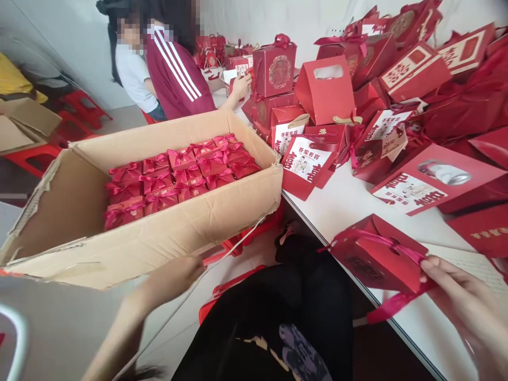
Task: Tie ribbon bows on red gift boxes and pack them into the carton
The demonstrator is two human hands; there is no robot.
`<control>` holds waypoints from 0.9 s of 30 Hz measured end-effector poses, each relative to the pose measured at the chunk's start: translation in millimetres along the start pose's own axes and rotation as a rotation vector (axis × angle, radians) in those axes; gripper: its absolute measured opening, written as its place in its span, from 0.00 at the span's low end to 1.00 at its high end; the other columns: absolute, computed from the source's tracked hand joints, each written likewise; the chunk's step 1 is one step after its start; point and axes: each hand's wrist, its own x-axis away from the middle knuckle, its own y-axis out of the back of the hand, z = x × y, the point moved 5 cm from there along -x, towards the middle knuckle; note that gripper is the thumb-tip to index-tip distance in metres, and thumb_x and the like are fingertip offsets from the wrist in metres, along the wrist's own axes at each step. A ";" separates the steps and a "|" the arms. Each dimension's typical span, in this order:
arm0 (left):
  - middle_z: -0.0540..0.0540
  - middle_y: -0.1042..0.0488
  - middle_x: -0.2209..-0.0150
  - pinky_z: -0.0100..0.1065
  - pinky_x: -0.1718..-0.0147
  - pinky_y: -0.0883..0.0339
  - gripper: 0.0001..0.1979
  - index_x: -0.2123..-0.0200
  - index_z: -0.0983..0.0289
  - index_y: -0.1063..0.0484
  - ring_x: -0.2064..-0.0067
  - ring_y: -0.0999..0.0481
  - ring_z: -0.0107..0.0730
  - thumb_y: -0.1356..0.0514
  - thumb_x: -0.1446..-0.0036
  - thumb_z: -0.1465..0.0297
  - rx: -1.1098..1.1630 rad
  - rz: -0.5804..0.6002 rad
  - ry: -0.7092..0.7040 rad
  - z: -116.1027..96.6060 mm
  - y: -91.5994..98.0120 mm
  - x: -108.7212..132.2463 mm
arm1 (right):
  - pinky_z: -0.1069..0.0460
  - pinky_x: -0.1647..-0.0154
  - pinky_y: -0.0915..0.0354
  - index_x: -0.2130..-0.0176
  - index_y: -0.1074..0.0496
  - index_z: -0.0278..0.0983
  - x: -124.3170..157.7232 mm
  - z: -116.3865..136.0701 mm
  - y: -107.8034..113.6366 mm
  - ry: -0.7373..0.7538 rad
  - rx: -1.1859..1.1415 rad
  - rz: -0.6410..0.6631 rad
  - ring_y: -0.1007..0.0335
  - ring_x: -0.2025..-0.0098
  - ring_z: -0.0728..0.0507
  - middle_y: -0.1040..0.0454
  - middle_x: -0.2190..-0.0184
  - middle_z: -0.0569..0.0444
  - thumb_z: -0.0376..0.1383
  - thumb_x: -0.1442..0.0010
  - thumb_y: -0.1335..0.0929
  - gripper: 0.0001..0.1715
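Observation:
My right hand [470,312] pinches the ribbon of a small red gift box [377,254] lying at the near edge of the white table [349,201]. The ribbon's dark pink tail [392,307] trails below the box. My left hand [174,278] reaches under the near wall of a large open cardboard carton [159,238]; its fingers are hidden behind the cardboard. Inside the carton lie rows of small red ribbon-tied boxes [178,174]. My dark-clothed lap fills the bottom middle.
Many red gift bags and boxes [325,90] crowd the table to the right. Two people [170,63] stand at the far end handling boxes. Red plastic stools [79,106] and flat cardboard [24,124] lie at the left on the grey floor.

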 end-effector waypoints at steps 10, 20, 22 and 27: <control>0.51 0.29 0.70 0.29 0.65 0.36 0.09 0.70 0.63 0.31 0.67 0.29 0.30 0.49 0.42 0.67 0.449 0.105 -0.941 -213.9 -61.9 -101.4 | 0.53 0.72 0.43 0.79 0.37 0.38 6.4 24.9 -30.5 0.201 -0.096 -0.008 0.42 0.78 0.50 0.37 0.82 0.60 0.53 0.55 0.29 0.24; 0.45 0.40 0.76 0.29 0.71 0.42 0.16 0.75 0.62 0.43 0.72 0.37 0.27 0.47 0.45 0.56 0.269 0.250 -0.847 -252.0 -54.9 -168.0 | 0.53 0.67 0.43 0.76 0.35 0.37 12.0 32.5 -33.4 0.260 -0.174 0.046 0.38 0.75 0.50 0.33 0.80 0.59 0.51 0.48 0.32 0.21; 0.44 0.42 0.77 0.28 0.74 0.45 0.18 0.76 0.62 0.44 0.75 0.39 0.25 0.47 0.45 0.55 0.282 0.360 -0.814 -246.3 -57.2 -161.9 | 0.53 0.67 0.43 0.77 0.35 0.37 11.3 31.2 -34.2 0.268 -0.185 0.054 0.39 0.75 0.50 0.33 0.80 0.59 0.51 0.45 0.34 0.22; 0.44 0.40 0.79 0.27 0.77 0.48 0.19 0.76 0.63 0.41 0.79 0.43 0.21 0.44 0.46 0.55 0.463 0.580 -0.751 -245.2 -62.6 -159.8 | 0.52 0.67 0.43 0.77 0.35 0.37 9.0 25.4 -34.8 0.257 -0.179 0.057 0.39 0.75 0.49 0.33 0.80 0.59 0.51 0.46 0.32 0.22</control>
